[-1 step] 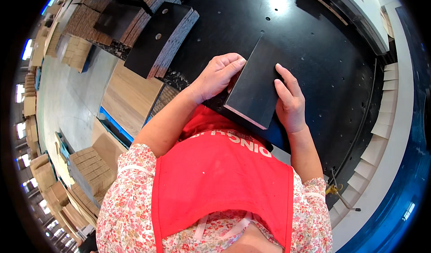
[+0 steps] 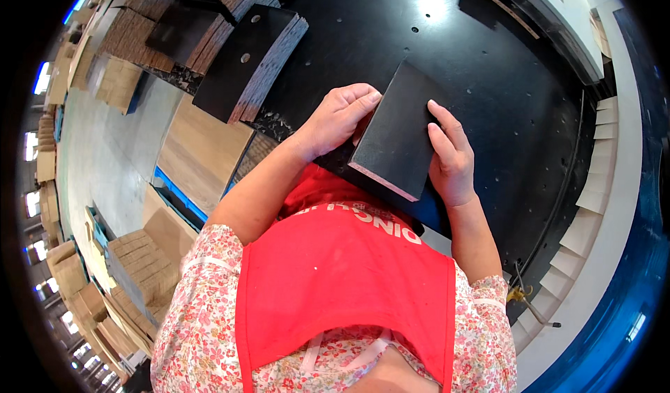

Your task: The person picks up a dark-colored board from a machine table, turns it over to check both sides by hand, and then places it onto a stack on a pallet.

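Note:
A dark rectangular board [image 2: 395, 138], with a pale pinkish cut edge at its near end, is held at a slant just beyond my red apron. My left hand [image 2: 341, 119] is closed on its left edge, the thumb along the rim and the other fingers curled, partly hidden by the board. At the opposite edge, my right hand [image 2: 452, 154] grips with thumb and fingertips; its remaining fingers are hidden. Beneath lies a black worktable [image 2: 516, 138] dotted with small holes.
Stacked dark boards [image 2: 255, 62] with rough brown edges stand at the far left, the front one having two round holes. A wood-grain panel [image 2: 202, 152] lies left of my arm. A pale machine beam [image 2: 558, 23] crosses the far right. White overlapping flaps [image 2: 590, 205] line the right rim.
The board has tilted slightly between my hands, and its upper face looks lighter. Both hands stay at nearly the same place.

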Motion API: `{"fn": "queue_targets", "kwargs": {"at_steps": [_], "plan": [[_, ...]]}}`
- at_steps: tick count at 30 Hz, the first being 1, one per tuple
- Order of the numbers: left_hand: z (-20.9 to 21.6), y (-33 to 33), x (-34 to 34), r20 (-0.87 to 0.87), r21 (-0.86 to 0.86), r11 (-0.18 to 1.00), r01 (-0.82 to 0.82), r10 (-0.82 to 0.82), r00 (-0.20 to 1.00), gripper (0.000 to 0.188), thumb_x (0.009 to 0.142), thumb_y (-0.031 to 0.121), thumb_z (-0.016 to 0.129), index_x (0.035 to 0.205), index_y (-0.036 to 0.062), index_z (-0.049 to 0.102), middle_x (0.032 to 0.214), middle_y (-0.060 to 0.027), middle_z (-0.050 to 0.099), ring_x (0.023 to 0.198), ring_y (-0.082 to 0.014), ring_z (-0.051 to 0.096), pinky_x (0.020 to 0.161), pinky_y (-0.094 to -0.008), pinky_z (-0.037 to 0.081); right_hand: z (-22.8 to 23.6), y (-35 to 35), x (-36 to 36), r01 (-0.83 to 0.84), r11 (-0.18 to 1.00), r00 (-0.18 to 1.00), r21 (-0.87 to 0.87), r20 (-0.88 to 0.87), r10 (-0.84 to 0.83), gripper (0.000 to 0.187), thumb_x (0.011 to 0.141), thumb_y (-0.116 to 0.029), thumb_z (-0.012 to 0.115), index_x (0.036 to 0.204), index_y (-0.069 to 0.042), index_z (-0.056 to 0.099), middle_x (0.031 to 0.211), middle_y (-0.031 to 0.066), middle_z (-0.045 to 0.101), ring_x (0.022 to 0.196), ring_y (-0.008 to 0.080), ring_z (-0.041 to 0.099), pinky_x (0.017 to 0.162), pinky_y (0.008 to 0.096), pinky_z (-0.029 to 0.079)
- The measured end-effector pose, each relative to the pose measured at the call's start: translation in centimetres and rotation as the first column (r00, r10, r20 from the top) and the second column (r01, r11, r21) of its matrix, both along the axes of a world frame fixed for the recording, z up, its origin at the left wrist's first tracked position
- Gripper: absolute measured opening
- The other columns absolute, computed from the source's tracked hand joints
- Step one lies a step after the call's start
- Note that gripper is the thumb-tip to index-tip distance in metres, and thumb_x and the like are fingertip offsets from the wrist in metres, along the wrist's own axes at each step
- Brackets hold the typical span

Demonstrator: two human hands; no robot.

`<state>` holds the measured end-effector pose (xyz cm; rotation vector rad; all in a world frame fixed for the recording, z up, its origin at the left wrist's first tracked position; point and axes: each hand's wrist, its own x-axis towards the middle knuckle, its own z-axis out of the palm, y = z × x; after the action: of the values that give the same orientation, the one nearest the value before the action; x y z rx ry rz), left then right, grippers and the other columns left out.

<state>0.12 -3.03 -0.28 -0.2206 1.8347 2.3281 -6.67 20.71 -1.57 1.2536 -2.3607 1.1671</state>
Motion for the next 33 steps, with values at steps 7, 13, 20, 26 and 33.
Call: {"fn": "queue_targets", "kwargs": {"at_steps": [7, 13, 20, 26, 33], "plan": [[1.3, 0.9, -0.6, -0.042, -0.193, 0.981, 0.004, -0.012, 0.999, 0.021, 0.104, 0.023, 0.054, 0.098, 0.0047, 0.063, 0.074, -0.0018, 0.065, 0.061, -0.0065, 0.059, 0.056, -0.0187, 0.047, 1.4, 3.3, -1.4, 0.235, 0.938, 0.922, -0.255, 0.365, -0.131, 0.015, 0.095, -0.005, 0.065, 0.106, 0.004, 0.061, 0.093, 0.0154, 0.073, 0.074, 0.0195, 0.072, 0.071, 0.0295, 0.055], [2.1, 3.0, -9.2, -0.539, -0.746, 0.6, -0.289, -0.29, 0.791, 0.023, 0.093, 0.019, 0.068, 0.108, 0.0024, 0.066, 0.109, -0.0103, 0.067, 0.101, -0.0231, 0.064, 0.088, -0.0355, 0.052, 3.1, 6.4, -5.4, 0.719, 0.561, 0.537, -0.41, 0.84, -0.075, 0.024, 0.103, -0.024, 0.056, 0.101, -0.001, 0.06, 0.079, 0.0052, 0.066, 0.056, 0.0109, 0.062, 0.056, 0.0245, 0.052], [1.0, 5.7, -24.4, -0.455, -0.89, 0.261, -0.374, -0.472, 0.755, 0.051, 0.09, 0.034, 0.069, 0.129, 0.0012, 0.06, 0.147, -0.0199, 0.048, 0.14, -0.0375, 0.04, 0.116, -0.0463, 0.035, 2.1, 10.7, -6.9, 0.769, 0.539, 0.279, -0.344, 0.939, 0.202, 0.038, 0.107, -0.032, 0.044, 0.114, 0.002, 0.058, 0.101, 0.016, 0.07, 0.08, 0.0242, 0.073, 0.067, 0.0366, 0.061], [0.9, 7.9, -33.7, -0.373, -0.915, 0.088, -0.393, -0.555, 0.744, 0.065, 0.092, 0.041, 0.064, 0.14, -0.0005, 0.05, 0.153, -0.0207, 0.041, 0.144, -0.0369, 0.036, 0.117, -0.0457, 0.032, 3.5, 11.6, -5.9, 0.821, 0.56, 0.533, 0.114, 0.201, -0.822, 0.02, 0.091, -0.018, 0.066, 0.1, 0.001, 0.067, 0.097, 0.013, 0.068, 0.08, 0.0356, 0.067, 0.073, 0.0403, 0.055], [-0.2, 9.4, -36.1, -0.265, -0.962, 0.057, -0.267, -0.425, 0.866, 0.083, 0.091, 0.061, 0.053, 0.149, 0.0031, 0.04, 0.156, -0.0183, 0.038, 0.142, -0.0372, 0.039, 0.115, -0.0516, 0.033, 1.9, 9.9, -5.9, 0.554, 0.779, 0.824, 0.293, -0.063, -0.563, 0.034, 0.079, -0.017, 0.078, 0.108, -0.002, 0.068, 0.144, 0.0093, 0.054, 0.133, 0.033, 0.048, 0.109, 0.0463, 0.039]]}}
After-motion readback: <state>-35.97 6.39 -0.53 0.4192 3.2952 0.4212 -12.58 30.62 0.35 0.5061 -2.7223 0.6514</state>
